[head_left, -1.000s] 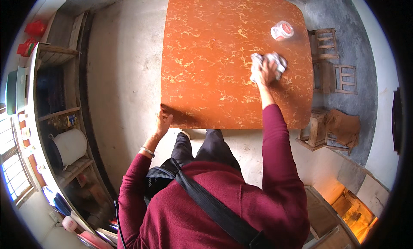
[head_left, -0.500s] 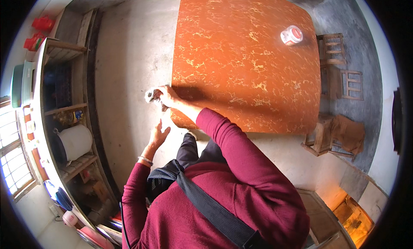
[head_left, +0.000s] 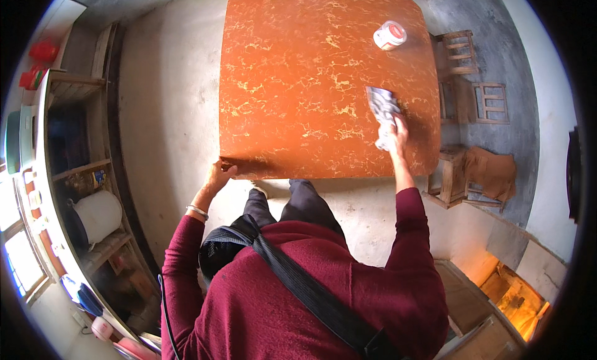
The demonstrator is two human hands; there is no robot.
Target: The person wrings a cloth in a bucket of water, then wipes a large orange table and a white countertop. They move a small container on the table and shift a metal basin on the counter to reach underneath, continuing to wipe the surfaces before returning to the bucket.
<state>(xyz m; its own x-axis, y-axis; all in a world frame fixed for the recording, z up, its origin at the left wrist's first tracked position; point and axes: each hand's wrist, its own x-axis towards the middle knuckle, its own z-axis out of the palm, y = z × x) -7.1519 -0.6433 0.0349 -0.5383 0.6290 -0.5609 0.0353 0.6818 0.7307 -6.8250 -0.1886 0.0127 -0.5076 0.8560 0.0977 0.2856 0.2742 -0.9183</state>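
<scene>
Cloth [head_left: 380,105] and right hand [head_left: 398,135] have crossed from beyond the left edge of the tabletop [head_left: 292,92] to its right half since the last look; the left hand [head_left: 217,175] has come up to its near left corner. Right grip: fingers closed on the near part of the grey-and-white cloth, which spreads ahead over the tabletop; some blur. Left grip: thumb held apart from the fingers; from where I stand, cannot tell whether it pinches the tabletop's edge. White tub [head_left: 390,35], red-marked, sits on the tabletop's far right part. Wooden chairs [head_left: 464,102] stand off the tabletop's right side.
</scene>
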